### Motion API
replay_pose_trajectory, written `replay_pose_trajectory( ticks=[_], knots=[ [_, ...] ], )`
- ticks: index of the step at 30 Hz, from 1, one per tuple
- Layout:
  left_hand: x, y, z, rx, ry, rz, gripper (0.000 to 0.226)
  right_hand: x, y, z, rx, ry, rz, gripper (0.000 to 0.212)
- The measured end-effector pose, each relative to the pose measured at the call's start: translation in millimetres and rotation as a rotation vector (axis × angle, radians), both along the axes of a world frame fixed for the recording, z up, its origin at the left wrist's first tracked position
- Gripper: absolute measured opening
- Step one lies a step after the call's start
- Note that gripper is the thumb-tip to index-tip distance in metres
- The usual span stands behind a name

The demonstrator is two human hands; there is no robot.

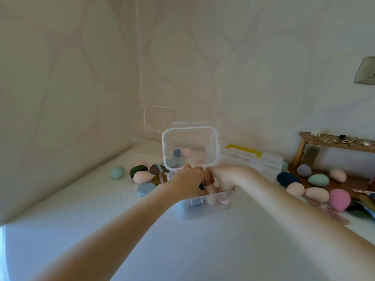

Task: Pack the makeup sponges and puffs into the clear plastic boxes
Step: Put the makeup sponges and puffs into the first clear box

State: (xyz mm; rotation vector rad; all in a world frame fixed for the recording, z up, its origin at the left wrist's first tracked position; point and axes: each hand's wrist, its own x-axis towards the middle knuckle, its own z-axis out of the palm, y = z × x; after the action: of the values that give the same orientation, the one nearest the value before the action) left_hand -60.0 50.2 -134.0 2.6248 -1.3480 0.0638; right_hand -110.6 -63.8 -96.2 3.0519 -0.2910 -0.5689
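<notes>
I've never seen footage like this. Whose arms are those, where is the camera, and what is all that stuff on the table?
There is no machine here: a person wears a wide-angle camera on the head, looking forward and down, so you see their own two bare arms reaching out. The left hand and right hand meet over a small clear plastic box whose lid stands open. Both hands are busy inside it, pressing in soft makeup sponges; exactly what each finger grips is hidden. The box sits on a white table. More egg-shaped sponges lie loose: a mint one on the left, a bright pink one on the right. Behind stands a larger clear case with a yellow handle, and a small wooden shelf sits to the right.
</notes>
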Motion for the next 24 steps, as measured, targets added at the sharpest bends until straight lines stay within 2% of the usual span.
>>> replay_pose_trajectory(
  ticks=[2, 5, 8, 11, 14, 18, 24],
  knots=[
    [0, 0, 0, 0.0, -0.014, 0.011, 0.031, -1, -3, -3, 0.04, -0.058, -0.032, 0.038],
    [1, -1, 0, -0.004, -0.02, 0.013, 0.029, -2, -7, -11, 0.159, -0.26, -0.128, 0.031],
    [2, -1, -2, 0.012, -0.026, 0.01, 0.027, -1, -3, -22, 0.137, -0.387, -0.147, 0.021],
    [3, -1, -4, 0.013, -0.025, 0.017, 0.028, 3, -1, -26, 0.084, -0.388, -0.16, 0.023],
    [4, 1, -6, 0.014, -0.045, 0.005, 0.031, -1, 1, -25, 0.064, -0.407, -0.14, 0.008],
    [7, 2, -9, -0.015, -0.109, -0.078, 0.031, -6, -5, -26, 0.226, -0.393, -0.153, 0.028],
    [8, 0, -6, 0.056, -0.095, -0.1, 0.031, -8, -2, -21, 0.229, -0.337, -0.151, 0.035]
  ],
)
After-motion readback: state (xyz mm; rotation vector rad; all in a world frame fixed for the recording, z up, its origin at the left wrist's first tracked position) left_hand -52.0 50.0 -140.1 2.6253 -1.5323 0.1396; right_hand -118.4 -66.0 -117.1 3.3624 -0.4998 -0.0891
